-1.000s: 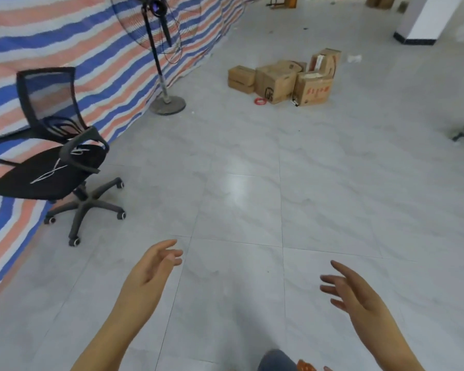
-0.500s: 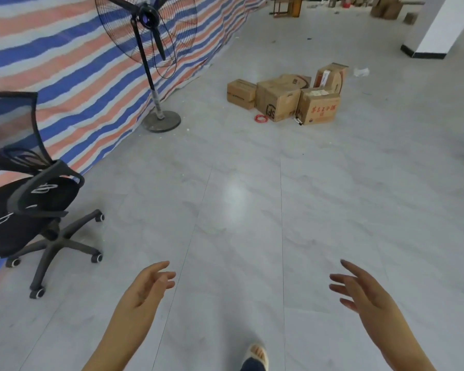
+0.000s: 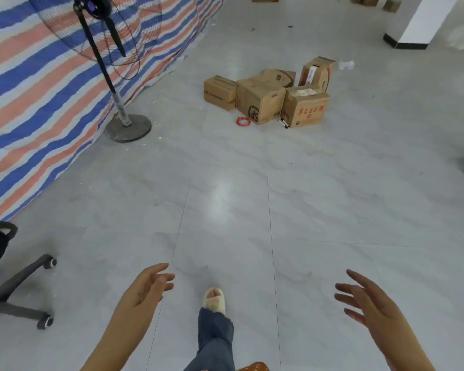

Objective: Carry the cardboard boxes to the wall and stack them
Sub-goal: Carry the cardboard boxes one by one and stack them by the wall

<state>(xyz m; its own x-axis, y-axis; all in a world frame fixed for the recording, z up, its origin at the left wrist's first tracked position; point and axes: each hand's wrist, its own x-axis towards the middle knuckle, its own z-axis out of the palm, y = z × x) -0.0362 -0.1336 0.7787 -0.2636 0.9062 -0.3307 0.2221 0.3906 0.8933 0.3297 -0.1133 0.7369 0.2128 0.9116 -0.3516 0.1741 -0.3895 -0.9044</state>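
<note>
Several brown cardboard boxes lie grouped on the grey tiled floor ahead: a low box (image 3: 219,92) on the left, a larger box with a round black logo (image 3: 259,103) in the middle, a box with red lettering (image 3: 306,109) on the right, and two more behind, one lying flat (image 3: 279,76) and one upright (image 3: 318,73). My left hand (image 3: 148,287) and my right hand (image 3: 370,303) hang low in front of me, fingers relaxed, holding nothing, far short of the boxes.
A striped blue, orange and white tarp wall (image 3: 38,89) runs along the left. A standing fan (image 3: 110,44) with a round base is beside it. An office chair (image 3: 8,285) sits at lower left. A red cord loop (image 3: 243,121) lies by the boxes. A white pillar (image 3: 418,22) stands far right.
I have walked forward: the boxes and fan are nearer, the chair has slid to the lower left edge, and my foot has stepped into view. Both hands stay empty.
</note>
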